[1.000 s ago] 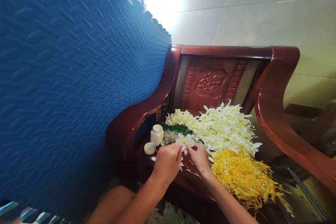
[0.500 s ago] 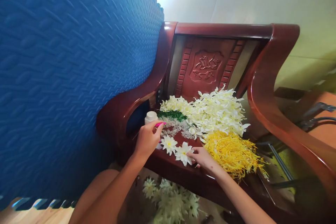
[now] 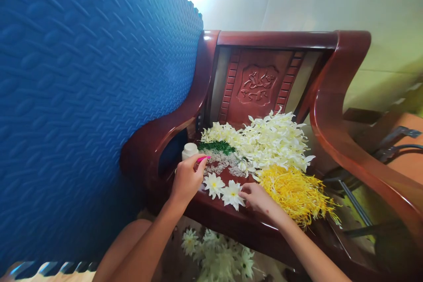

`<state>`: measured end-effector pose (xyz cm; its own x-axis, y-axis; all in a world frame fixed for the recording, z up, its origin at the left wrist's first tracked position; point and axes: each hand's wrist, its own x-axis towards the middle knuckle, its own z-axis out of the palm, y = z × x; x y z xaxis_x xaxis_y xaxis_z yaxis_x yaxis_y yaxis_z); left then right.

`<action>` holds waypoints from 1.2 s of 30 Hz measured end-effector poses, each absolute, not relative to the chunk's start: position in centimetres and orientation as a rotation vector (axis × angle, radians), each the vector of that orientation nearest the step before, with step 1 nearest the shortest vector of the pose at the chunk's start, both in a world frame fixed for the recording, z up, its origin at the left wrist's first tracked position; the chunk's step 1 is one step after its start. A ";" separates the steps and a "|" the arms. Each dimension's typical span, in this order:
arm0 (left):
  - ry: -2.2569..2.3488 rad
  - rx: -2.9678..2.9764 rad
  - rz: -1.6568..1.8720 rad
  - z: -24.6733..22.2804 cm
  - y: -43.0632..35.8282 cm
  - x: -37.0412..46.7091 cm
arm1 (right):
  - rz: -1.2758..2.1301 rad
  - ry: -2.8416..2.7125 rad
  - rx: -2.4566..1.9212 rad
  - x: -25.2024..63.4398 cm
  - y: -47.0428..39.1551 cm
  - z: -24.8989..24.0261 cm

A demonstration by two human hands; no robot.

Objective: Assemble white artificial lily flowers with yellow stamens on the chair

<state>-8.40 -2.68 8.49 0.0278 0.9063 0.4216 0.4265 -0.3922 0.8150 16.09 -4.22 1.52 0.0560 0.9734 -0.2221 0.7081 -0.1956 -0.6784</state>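
Note:
My left hand (image 3: 188,178) is closed in a pinch on a slim pink stick (image 3: 204,158), whose far end points right over clear little pieces (image 3: 218,165). Beside that hand stands a white jar (image 3: 189,150). My right hand (image 3: 257,198) has its fingertips closed at the right edge of a white artificial flower (image 3: 232,194) with a yellow centre. A second white flower (image 3: 213,184) lies just to its left on the dark red wooden seat (image 3: 231,222). Part of the right fingers is hidden from view.
White petal pieces (image 3: 274,141) are heaped at the back, next to small green parts (image 3: 216,146). Yellow strands (image 3: 297,194) pile up on the right. Several white flowers (image 3: 218,255) sit below the seat. A blue foam mat (image 3: 99,97) walls off the left; a curved armrest (image 3: 346,150) bounds the right.
The whole view has shifted slightly. Both hands stay nearly where they were, the left with the pink stick and the right at the same flower.

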 end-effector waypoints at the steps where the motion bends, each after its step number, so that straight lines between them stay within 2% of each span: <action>1: 1.348 1.836 1.346 8.6 -2.7 -8.4 | 0.932 -1.690 -1.962 16.0 -4.3 1.7; 4: 1.344 1.816 1.361 8.8 -2.7 -8.5 | 0.890 -1.709 -1.996 16.0 -4.3 2.4; 8: 1.336 1.792 1.368 9.0 -2.8 -8.7 | 0.446 -1.739 -2.158 15.7 -3.9 3.7; 10: 1.342 1.792 1.369 9.0 -2.8 -8.7 | 0.301 -1.796 -2.089 14.9 -3.1 3.9; 15: 1.353 1.796 1.352 8.9 -2.9 -8.5 | 0.598 -2.053 -1.588 12.1 -0.4 2.3; 20: 1.350 1.808 1.339 9.1 -3.1 -8.4 | 0.862 -2.198 -1.465 10.3 0.8 1.0; 28: 1.335 1.785 1.346 9.1 -3.2 -8.9 | 1.209 -2.270 -1.230 11.2 -1.1 2.8; 30: 1.326 1.779 1.350 9.1 -3.2 -9.0 | 1.174 -2.238 -1.201 11.9 -1.3 3.3; 36: 1.308 1.779 1.359 9.2 -3.3 -8.8 | 0.733 -2.454 -1.429 14.4 -1.5 3.6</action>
